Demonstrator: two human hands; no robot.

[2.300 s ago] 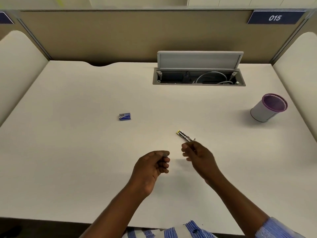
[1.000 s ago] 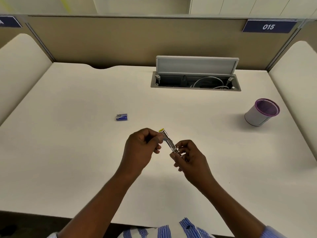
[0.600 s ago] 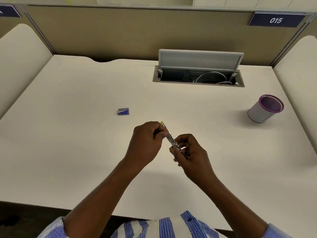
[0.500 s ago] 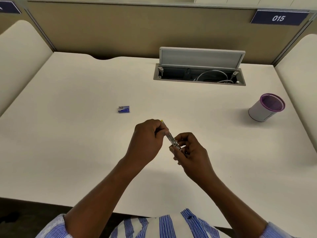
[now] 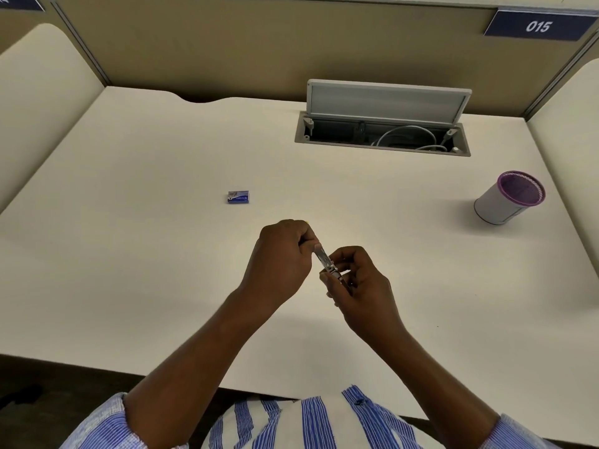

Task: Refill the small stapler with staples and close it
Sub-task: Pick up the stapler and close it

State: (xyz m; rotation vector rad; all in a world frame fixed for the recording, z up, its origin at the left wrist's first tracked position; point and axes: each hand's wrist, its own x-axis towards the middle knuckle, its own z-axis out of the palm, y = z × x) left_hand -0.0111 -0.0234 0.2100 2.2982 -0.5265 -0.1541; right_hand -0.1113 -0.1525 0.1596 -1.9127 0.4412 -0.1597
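View: the head camera, looking down over a pale desk [image 5: 146, 260].
Stapler: the small stapler [image 5: 325, 261] is off the desk, just below the middle of the frame. It slants between both hands, with bare metal showing in the gap.
Left hand: the left hand [image 5: 281, 254] has its fingers curled round the stapler's upper end, with a speck of yellow at the knuckles.
Right hand: the right hand [image 5: 360, 283] pinches the lower end between curled fingers and thumb.
Staples: I cannot tell whether a strip is in the channel or in the fingers; it is too small to see.
Step in hand: this looks like seating the strip or pressing the body closed, so the task seems well along.
Doing it well: keep the right-hand pinch steady as the anchor. Let the left hand push straight along the stapler's length, not across it. Keep fingertips off the metal edges, and close only when nothing stands proud of the channel.
Staple box: a small blue staple box [image 5: 238, 196] lies left of centre, well apart from the hands.
Readable writing: "015" in white on a dark blue plate [image 5: 538, 26], upper right.
Unreadable writing: the print on the box is too small to read, and a second blue plate [image 5: 19, 1] at upper left is cut off.
Elsewhere: a purple-rimmed pen cup [image 5: 509, 199] stands at the right, and an open cable hatch [image 5: 385, 100] sits at upper centre.
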